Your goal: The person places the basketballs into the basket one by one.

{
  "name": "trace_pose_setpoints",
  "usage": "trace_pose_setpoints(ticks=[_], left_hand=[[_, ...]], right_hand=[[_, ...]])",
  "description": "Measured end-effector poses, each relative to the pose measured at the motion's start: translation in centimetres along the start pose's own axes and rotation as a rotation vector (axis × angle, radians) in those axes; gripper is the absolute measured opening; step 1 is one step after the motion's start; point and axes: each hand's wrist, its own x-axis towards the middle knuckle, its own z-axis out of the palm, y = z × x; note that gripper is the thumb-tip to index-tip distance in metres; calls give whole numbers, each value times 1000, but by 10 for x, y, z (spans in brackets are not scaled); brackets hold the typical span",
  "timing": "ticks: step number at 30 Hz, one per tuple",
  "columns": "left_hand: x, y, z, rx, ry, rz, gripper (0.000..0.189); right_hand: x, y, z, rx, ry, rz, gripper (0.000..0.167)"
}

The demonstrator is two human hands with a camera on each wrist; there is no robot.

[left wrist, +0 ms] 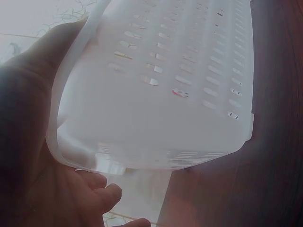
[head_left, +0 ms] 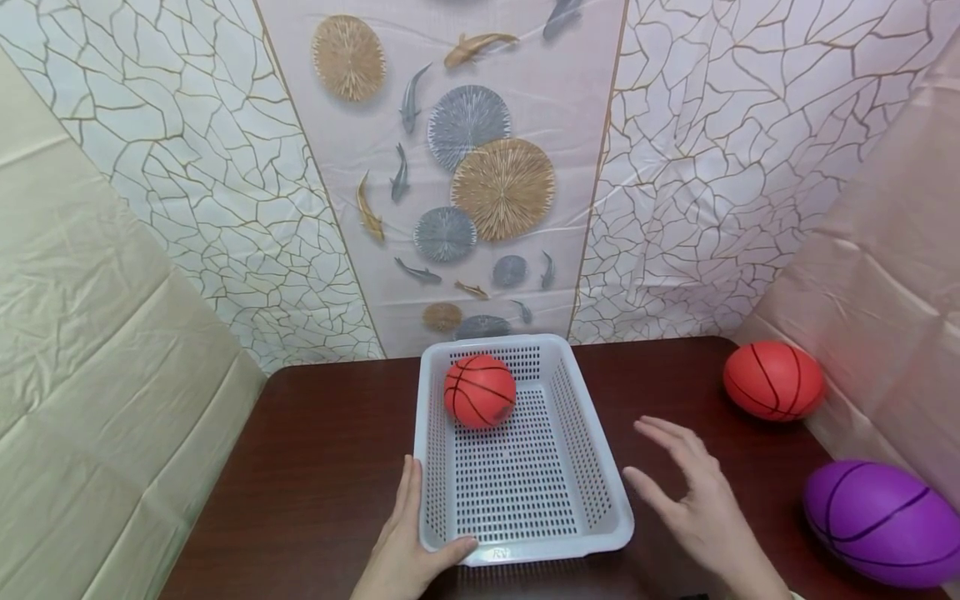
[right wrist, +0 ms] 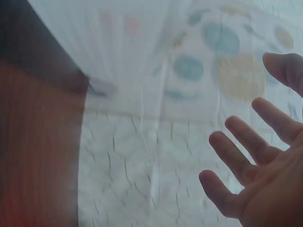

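Note:
A pale grey plastic basket (head_left: 517, 552) with slotted walls lies on the dark table, and a red basketball (head_left: 480, 392) sits inside at its far left. My left hand (head_left: 405, 546) grips the near-left corner, thumb over the front rim and fingers along the left side. In the left wrist view the basket wall (left wrist: 156, 109) fills the middle, with the left hand (left wrist: 71, 189) around its rim. To the right of the basket, my right hand (head_left: 697, 508) is raised with fingers spread, holding nothing. The right wrist view shows the same hand (right wrist: 270, 175) with parted fingers.
A second red basketball (head_left: 774, 381) lies at the table's far right. Nearer on the right is a purple basketball (head_left: 881, 523). Patterned cloth (head_left: 480, 200) hangs behind the table (head_left: 322, 467), with beige cloth (head_left: 97, 375) at the left side.

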Motion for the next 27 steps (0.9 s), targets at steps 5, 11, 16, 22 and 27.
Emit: trace_pose_setpoints(ticks=[5, 11, 16, 22, 27], left_hand=[[1, 0, 0, -5, -11, -22, 125], [0, 1, 0, -14, -3, -26, 126], [0, -1, 1, -16, 3, -18, 125], [-2, -2, 2, -6, 20, -3, 124], [-2, -2, 2, -9, 26, 11, 122]], right_hand=[[-2, 12, -31, -43, 165, 26, 64], [-13, 34, -69, -164, 405, 112, 61], [-28, 48, -91, -254, 509, 448, 70], [-39, 65, -113, -265, 453, 795, 90], [-46, 79, -117, -223, 459, 898, 96]])
